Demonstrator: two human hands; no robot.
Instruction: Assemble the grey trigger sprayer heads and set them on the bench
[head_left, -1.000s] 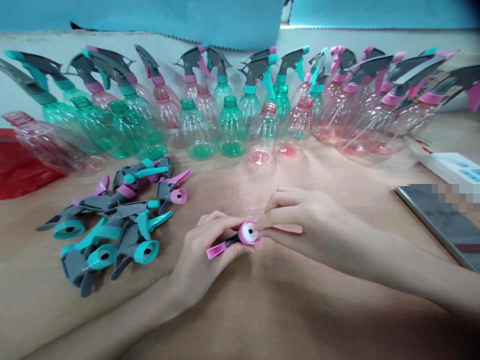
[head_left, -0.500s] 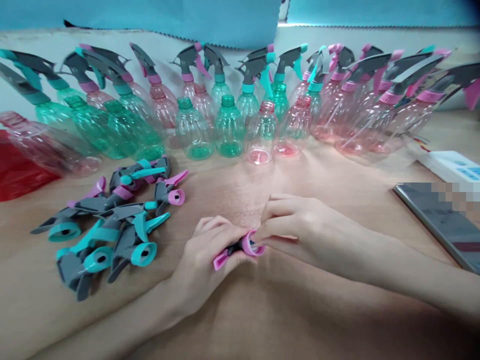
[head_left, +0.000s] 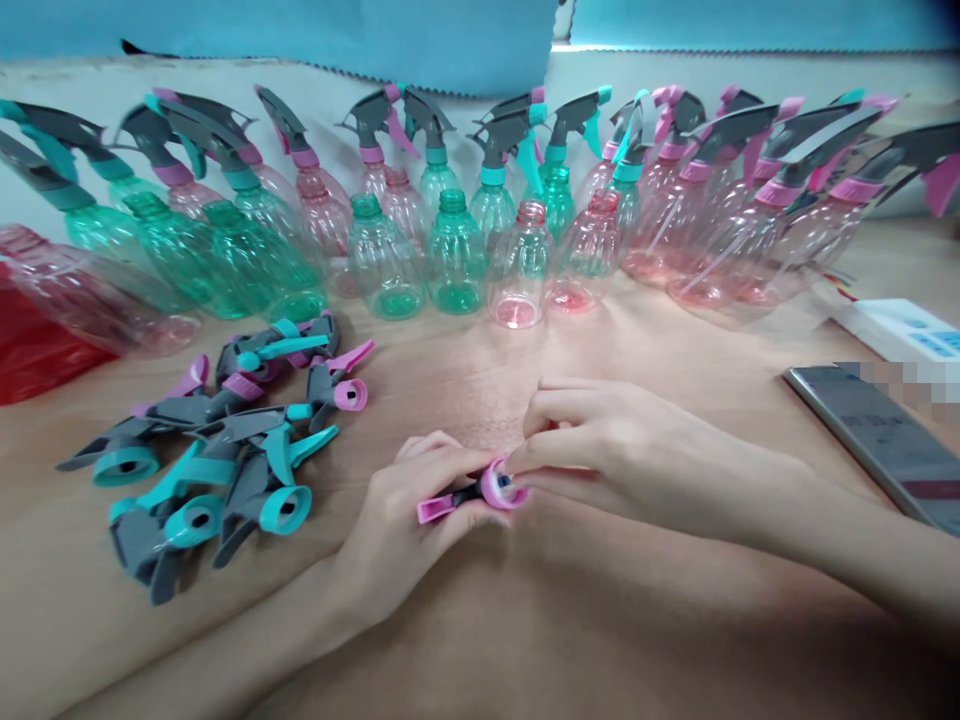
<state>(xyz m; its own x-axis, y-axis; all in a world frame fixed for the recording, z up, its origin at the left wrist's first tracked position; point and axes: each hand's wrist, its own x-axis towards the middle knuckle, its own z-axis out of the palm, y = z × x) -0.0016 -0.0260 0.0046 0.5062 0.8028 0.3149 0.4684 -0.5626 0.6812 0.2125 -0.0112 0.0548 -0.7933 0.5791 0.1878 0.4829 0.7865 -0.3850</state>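
Centrally, over a wooden table (head_left: 442,365) with fine grain and a soft sheen, the left hand (head_left: 409,500) grasps a spray head (head_left: 472,490), fingers wrapped over its body and thumb below. The spray head is smooth moulded plastic: dark neck, flat pink trigger (head_left: 435,510) pointing leftward, and a round pink collar (head_left: 489,492) facing up with white showing inside around a dark centre. The right hand (head_left: 607,435) is bent at the knuckles, thumb and fingertips drawn together at the collar's mouth; cannot tell whether anything is pinched between them. Left of the hands lies a tangled heap of loose spray heads (head_left: 247,420), matte grey bodies with turquoise or pink ring-shaped collars and slim curved triggers. Behind, ribbed translucent bottles stand close together; at the front centre are 2 green bottles (head_left: 456,255) and 2 pink bottles (head_left: 521,270), round-bellied, with threaded bare necks. Other bottles carry grey trigger tops. At right, a glossy, flat phone (head_left: 862,430) lies near a white box (head_left: 911,328) with blue printing. Far left: crinkled, shiny red plastic (head_left: 45,350). Above hangs blue fabric (head_left: 315,40), its lower edge zigzag-cut.
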